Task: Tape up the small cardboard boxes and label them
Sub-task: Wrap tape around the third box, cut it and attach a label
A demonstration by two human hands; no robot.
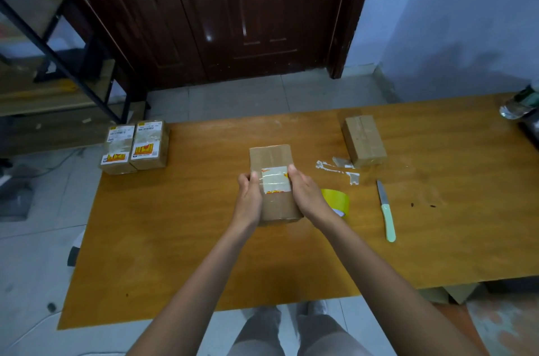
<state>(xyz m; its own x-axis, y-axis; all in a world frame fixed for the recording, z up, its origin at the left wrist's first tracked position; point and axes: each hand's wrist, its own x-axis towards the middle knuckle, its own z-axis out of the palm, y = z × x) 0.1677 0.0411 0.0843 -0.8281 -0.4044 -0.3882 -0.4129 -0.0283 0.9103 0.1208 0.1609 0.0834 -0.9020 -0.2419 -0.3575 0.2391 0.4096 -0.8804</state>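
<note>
A small cardboard box (271, 158) lies in the middle of the wooden table (204, 253). A white label with orange print (275, 182) sits across its top under clear tape. My left hand (248, 198) grips the box's left side, thumb at the label's edge. My right hand (306, 195) grips the right side, thumb at the label's right edge. A yellow tape roll (338, 201) stands just behind my right wrist, partly hidden. Two labelled boxes (135, 147) sit side by side at the far left corner. A taped, unlabelled box (364, 139) rests at the far right.
A knife with a pale green handle (386, 211) lies to the right of the tape roll. Scraps of tape (339, 168) stick to the table beside the far right box. A bottle (522, 103) stands at the far right edge. A dark door and shelving are beyond the table.
</note>
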